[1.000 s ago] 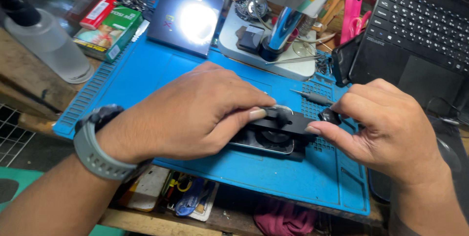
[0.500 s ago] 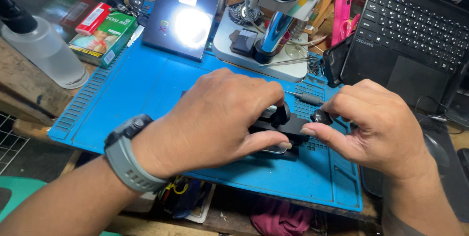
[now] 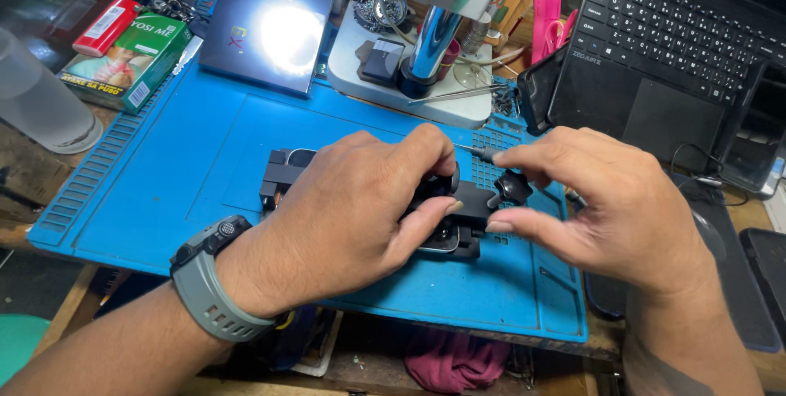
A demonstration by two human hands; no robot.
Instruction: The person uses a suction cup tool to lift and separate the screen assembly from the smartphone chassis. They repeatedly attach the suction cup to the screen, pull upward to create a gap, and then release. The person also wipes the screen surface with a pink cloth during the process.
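Clamp fixture (image 3: 458,212) on mat (image 3: 164,191); microscope base (image 3: 385,76) behind; laptop (image 3: 663,52) right.

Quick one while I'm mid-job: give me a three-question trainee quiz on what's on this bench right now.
1. True or false: the left hand rests on the black clamp on the blue mat.
2. What do the right hand fingertips pinch? A) the clamp's knob B) a lighter C) a laptop key
3. Fill in: the grey watch sits on the ____ wrist.

Key: 1 true; 2 A; 3 left.
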